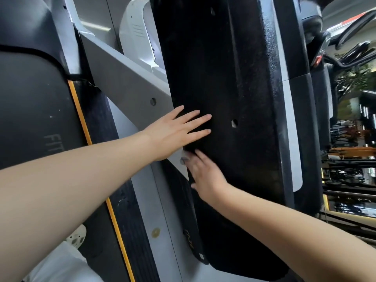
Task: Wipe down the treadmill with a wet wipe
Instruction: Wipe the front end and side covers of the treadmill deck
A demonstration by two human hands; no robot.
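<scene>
The treadmill's black textured panel fills the middle of the tilted view. My left hand lies flat on the panel's left part, fingers spread and straight. Just below it, my right hand reaches to the panel's left edge with fingers stretched out, their tips blurred against the black surface. I cannot make out a wet wipe under either hand. A grey upright beam runs diagonally behind the panel, past both hands.
The dark running belt with an orange-yellow stripe lies at the left. A ribbed black side rail runs beside it. My foot in a light shoe stands at the bottom left. More gym machines crowd the right.
</scene>
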